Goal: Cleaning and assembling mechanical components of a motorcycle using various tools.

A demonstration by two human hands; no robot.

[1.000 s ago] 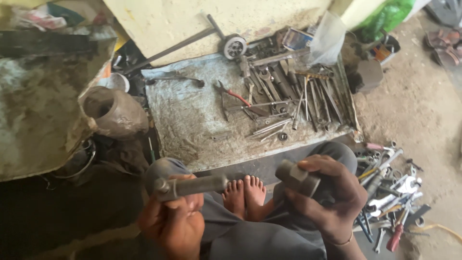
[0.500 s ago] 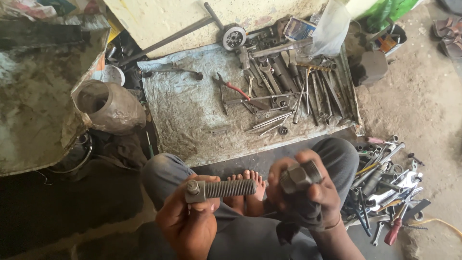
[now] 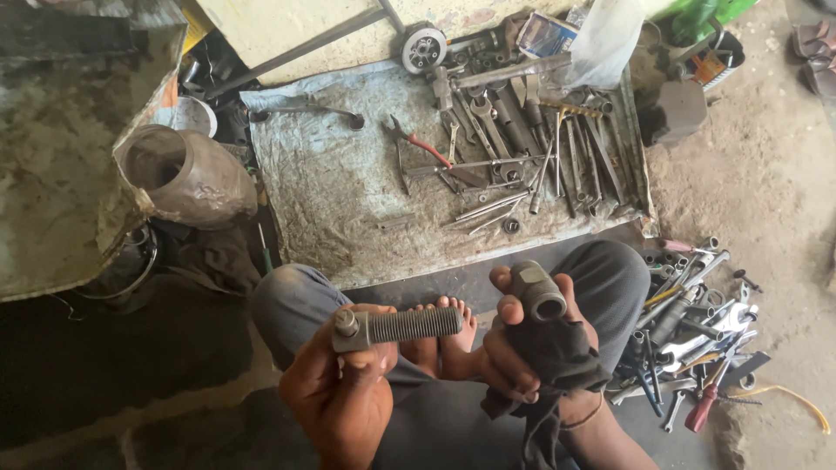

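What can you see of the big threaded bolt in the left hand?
The threaded bolt is thick, grey, dull metal, lying roughly level in front of the person's knees. Coarse threads run along most of its shank to a flat free end on the right. At the other end sit a blocky head and a small round stub. The left hand grips it at the head end, fingers wrapped under it. Nothing else touches it; its free end points towards the right hand.
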